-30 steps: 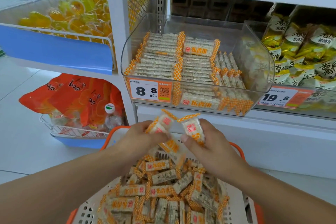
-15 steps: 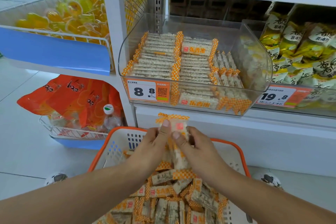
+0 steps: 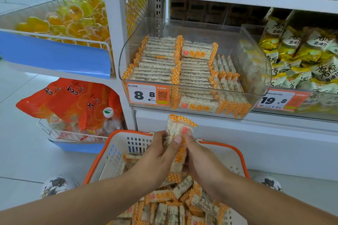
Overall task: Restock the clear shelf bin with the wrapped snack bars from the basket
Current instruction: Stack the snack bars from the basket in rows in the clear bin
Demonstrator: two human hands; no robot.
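Around the work: wire shelf of yellow jelly cups (image 3: 73, 18) upper left w/ a blue front panel, orange snack bags (image 3: 73, 102) and a water bottle (image 3: 110, 120) in the wire rack below, yellow-green chip bags (image 3: 300, 51) to the right of the bin. Nothing stands between the hands and the clear shelf bin (image 3: 256, 56); its front lip sits just above them.

Left hand (image 3: 155, 159) and right hand (image 3: 203, 162) are pressed together over the basket (image 3: 108, 153), fingers curled and clamped on a small bundle of wrapped snack bars (image 3: 178, 129). The bundle stands near upright, long axis vertical, orange-checked ends pointing up toward the bin.

Loose bars (image 3: 173, 204) lie jumbled in the basket. Bars in the bin lie in rows, mostly long axis left-right; right side of the bin is partly bare.

Price tag (image 3: 144, 95) on the bin reads 8.8 w/ a QR code; neighbouring tag (image 3: 274, 100) reads 19.8. Wrapper text is Chinese, orange.
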